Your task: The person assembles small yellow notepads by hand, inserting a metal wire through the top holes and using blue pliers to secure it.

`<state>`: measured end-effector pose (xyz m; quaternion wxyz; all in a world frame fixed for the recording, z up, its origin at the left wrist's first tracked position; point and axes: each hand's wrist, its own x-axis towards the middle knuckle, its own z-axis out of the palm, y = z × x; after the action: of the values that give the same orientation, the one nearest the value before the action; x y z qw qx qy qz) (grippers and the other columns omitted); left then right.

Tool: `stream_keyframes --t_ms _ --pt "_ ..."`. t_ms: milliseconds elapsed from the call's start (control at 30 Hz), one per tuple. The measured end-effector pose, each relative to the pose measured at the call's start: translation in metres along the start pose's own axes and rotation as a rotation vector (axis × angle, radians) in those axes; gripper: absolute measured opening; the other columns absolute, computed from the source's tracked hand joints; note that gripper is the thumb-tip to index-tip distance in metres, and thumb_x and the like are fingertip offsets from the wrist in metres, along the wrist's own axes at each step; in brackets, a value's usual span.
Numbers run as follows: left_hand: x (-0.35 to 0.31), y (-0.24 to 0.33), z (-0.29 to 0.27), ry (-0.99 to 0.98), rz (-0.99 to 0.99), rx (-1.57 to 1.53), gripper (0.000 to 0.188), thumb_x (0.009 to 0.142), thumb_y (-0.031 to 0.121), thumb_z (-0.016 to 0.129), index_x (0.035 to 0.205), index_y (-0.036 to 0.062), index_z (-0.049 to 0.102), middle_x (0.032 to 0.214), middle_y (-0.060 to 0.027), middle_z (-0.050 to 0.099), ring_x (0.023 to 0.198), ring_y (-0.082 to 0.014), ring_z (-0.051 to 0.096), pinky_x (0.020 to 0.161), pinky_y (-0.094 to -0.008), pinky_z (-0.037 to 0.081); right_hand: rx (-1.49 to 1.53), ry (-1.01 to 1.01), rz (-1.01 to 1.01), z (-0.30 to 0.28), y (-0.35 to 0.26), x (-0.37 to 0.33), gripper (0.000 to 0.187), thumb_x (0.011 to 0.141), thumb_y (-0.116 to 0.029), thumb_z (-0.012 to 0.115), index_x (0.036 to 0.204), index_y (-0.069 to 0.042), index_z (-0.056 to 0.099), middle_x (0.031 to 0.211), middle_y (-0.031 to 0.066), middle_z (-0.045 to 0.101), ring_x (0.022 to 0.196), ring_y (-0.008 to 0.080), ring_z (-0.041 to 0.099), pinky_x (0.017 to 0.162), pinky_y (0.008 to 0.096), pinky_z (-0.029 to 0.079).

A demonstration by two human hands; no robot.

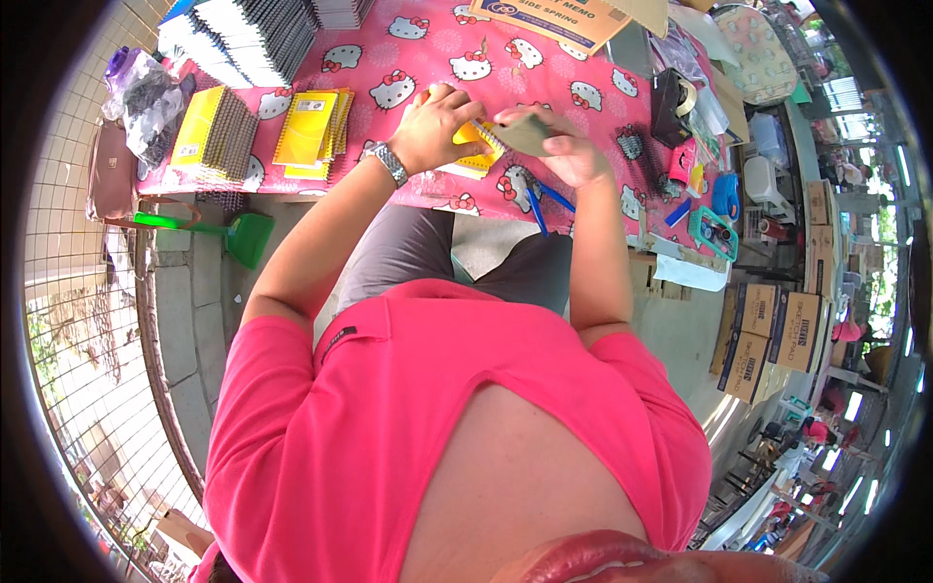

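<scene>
A small yellow spiral notebook lies near the front edge of the pink patterned table. My left hand, with a metal watch at the wrist, grips it with bent fingers and thumb at its top. Just to the right, my right hand is closed around a flat grey-beige piece. Its kind is unclear; it is tilted above the notebook's coil side. Below my right hand, a tool with two spread blue handles sticks out over the table edge; its head is hidden.
Left of my hands lie stacks of yellow notebooks and coil-bound notebooks. Taller notebook piles stand behind. A cardboard box is at the back. A tape dispenser and teal basket sit right. A green dustpan hangs lower left.
</scene>
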<state>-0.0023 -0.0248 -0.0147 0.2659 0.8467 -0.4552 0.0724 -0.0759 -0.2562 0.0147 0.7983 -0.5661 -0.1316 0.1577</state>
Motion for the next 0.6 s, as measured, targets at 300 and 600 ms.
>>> stream_keyframes --t_ms 300,600 --pt "0.000 -0.002 0.002 0.018 0.000 0.015 0.041 0.075 0.038 0.078 0.106 0.0152 0.063 0.105 -0.0023 0.061 0.106 -0.0250 0.052 0.091 -0.0437 0.041 0.210 0.058 -0.001 -0.001 0.016 0.005 0.050 0.078 -0.024 0.069 0.121 0.000 0.059 0.123 0.0114 0.060 0.118 0.0200 0.054 0.105 0.0355 0.038" --pt "0.009 0.002 -0.002 -0.009 -0.009 -0.026 0.043 0.071 0.035 0.080 0.101 0.0119 0.062 0.102 -0.0046 0.063 0.103 -0.0257 0.055 0.089 -0.0429 0.044 0.031 0.008 0.098 -0.024 0.016 0.012 0.048 0.080 -0.019 0.066 0.124 -0.001 0.059 0.118 0.0055 0.062 0.112 0.0167 0.055 0.102 0.0314 0.039"
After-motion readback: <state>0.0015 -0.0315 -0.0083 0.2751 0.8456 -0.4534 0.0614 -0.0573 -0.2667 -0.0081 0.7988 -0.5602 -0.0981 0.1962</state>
